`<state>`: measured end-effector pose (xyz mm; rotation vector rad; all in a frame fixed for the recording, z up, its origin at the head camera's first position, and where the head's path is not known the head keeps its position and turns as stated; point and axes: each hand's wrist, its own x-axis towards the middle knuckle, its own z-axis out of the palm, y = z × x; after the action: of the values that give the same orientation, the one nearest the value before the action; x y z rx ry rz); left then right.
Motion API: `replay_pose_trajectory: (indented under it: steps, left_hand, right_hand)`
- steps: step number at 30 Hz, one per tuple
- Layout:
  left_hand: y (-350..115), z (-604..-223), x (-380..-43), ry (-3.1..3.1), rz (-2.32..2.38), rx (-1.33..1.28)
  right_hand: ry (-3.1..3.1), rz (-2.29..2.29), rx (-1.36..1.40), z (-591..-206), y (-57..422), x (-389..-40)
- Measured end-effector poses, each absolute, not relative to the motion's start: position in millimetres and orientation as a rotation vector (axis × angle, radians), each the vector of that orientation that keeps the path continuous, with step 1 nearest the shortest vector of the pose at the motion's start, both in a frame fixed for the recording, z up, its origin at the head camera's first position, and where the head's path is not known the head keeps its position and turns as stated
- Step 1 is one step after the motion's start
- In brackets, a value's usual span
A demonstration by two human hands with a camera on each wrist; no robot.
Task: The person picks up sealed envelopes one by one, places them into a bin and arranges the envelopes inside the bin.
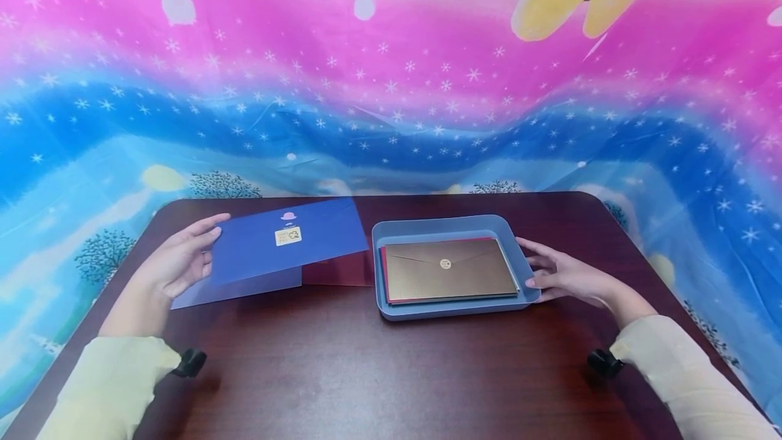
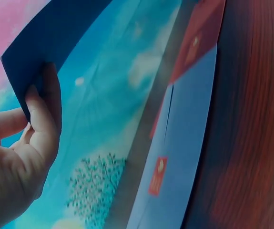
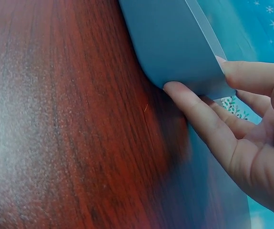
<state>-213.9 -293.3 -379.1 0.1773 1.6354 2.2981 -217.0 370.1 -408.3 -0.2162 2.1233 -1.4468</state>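
From the head view, the left hand (image 1: 177, 260) pinches the left edge of a blue envelope (image 1: 284, 243) and holds it lifted and tilted over the left part of the dark wooden surface (image 1: 342, 372), above another blue envelope (image 1: 244, 288) lying flat there; a red one (image 1: 339, 270) peeks out just behind it. The held envelope looks thin, light and bendy, likely to sag or slip if pinched only at a corner, so a grip along the edge suits it. The right hand (image 1: 562, 277) rests with fingers fairly straight against the right wall of a blue tray (image 1: 452, 309), which holds a gold envelope (image 1: 449, 269) on a red one. From the left wrist, thumb and fingers (image 2: 41, 114) clamp the envelope's dark edge. From the right wrist, fingertips (image 3: 189, 102) touch the tray's smooth, rigid corner; it may slide easily. The near half of the surface offers open room; the edges lie near both forearms.
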Motion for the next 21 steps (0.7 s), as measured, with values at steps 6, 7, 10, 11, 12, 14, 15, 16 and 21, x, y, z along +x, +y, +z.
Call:
replay_pose_trajectory:
  steps: [6, 7, 10, 11, 12, 14, 15, 16, 21]
  left_hand:
    - [-268.0, -370.1, -215.4, 1.618, 2.298, 0.176]
    - [-263.3, -368.5, -215.6, 1.618, 2.296, 0.171]
    - [-248.2, -364.3, -215.9, 1.612, 2.287, 0.154]
    - [-242.9, -363.0, -216.0, 1.604, 2.286, 0.146]
    - [-237.5, -362.0, -216.2, 1.595, 2.285, 0.14]
    - [-227.1, -360.5, -216.8, 1.588, 2.271, 0.137]
    - [-222.0, -360.0, -217.2, 1.587, 2.26, 0.137]
    - [-217.1, -359.6, -217.6, 1.587, 2.249, 0.137]
    - [-196.3, -360.9, -221.1, 1.59, 2.185, 0.143]
  right_hand:
    - [2.126, -1.448, -0.213, -408.6, 370.3, -217.0]
    - [2.126, -1.447, -0.21, -408.6, 370.3, -217.0]
    - [2.13, -1.444, -0.207, -408.1, 369.9, -217.2]
    - [2.133, -1.442, -0.207, -408.0, 369.8, -217.3]
    - [2.134, -1.442, -0.207, -407.8, 369.8, -217.3]
    - [2.135, -1.443, -0.208, -407.7, 369.8, -217.4]
    - [2.135, -1.443, -0.21, -407.8, 369.9, -217.3]
    - [2.133, -1.445, -0.211, -407.9, 370.0, -217.3]
    - [2.129, -1.45, -0.21, -408.6, 369.9, -216.4]
